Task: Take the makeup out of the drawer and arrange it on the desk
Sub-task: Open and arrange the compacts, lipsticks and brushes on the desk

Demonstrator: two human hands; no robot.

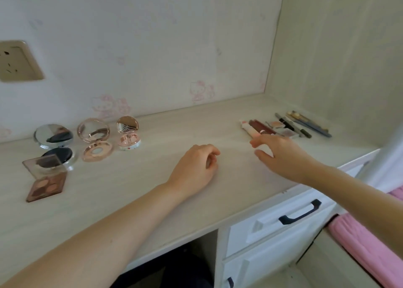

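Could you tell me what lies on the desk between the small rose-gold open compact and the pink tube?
In the head view, only the left hand rests there; the pale wood-grain desk is otherwise bare between compact and tube.

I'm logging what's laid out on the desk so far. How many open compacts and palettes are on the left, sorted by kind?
Round compacts with the lid up: 3, namely the black compact, the rose-gold compact and the small pink compact
Rectangular eyeshadow palette: 1
Total: 4
The pencils and tubes on the right overlap too much to count.
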